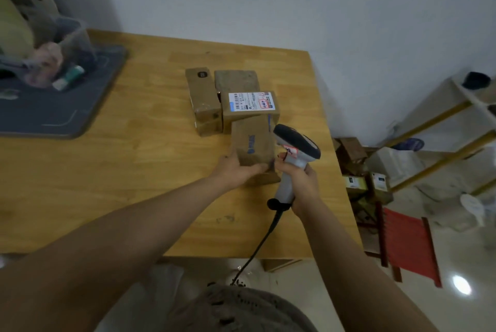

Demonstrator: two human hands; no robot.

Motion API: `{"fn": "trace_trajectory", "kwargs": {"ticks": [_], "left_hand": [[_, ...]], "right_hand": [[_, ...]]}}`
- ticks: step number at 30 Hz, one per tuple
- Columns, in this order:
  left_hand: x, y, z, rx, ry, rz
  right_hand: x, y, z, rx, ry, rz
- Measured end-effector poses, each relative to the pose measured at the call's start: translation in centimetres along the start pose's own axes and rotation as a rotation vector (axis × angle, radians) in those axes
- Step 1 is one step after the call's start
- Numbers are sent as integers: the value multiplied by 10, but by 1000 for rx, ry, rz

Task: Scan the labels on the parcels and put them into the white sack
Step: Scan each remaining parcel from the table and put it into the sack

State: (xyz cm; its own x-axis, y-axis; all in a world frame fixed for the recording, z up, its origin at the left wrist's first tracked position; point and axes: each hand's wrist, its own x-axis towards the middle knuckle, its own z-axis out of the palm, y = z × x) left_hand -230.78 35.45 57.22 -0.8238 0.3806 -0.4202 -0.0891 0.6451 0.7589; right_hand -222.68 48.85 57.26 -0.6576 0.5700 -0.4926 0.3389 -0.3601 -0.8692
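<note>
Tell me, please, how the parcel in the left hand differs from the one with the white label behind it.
The held parcel is gripped by the left hand, beside the scanner in the right hand, and tilted; the labelled parcel lies flat, untouched. The held parcel shows blue print on top; the labelled parcel a white label. Both are brown cardboard boxes.

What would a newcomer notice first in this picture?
The eye goes first to the hands over the wooden table: the left hand grips a brown box, and the right hand holds a grey scanner beside it. Just behind, a white label stands out on a second box. A red chair stands on the floor at the right.
</note>
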Motion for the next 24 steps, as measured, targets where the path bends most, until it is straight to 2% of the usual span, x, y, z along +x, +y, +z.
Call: {"fn": "trace_trajectory", "kwargs": {"ticks": [4,8,11,14,16,20,21,24], "left_hand": [[-19,-23,-21,-188,23,-163],[-31,-45,-46,-310,63,-298],[-35,-61,-64,-299,190,-144],[-38,-62,-70,-117,241,-8],[-35,-62,-69,-31,267,-62],[-39,-68,-80,-25,304,-165],[-40,-71,-85,-72,308,-197],[-50,-85,-103,-435,294,-348]], "right_hand": [[-18,9,27,-8,-167,-36],[-22,13,42,53,-186,-36],[-22,17,50,49,-233,20],[-27,23,62,-12,-308,86],[-31,29,72,-51,-339,99],[-38,32,91,-58,-415,100],[-39,31,95,-67,-421,95],[-40,31,97,-47,-432,94]]}}
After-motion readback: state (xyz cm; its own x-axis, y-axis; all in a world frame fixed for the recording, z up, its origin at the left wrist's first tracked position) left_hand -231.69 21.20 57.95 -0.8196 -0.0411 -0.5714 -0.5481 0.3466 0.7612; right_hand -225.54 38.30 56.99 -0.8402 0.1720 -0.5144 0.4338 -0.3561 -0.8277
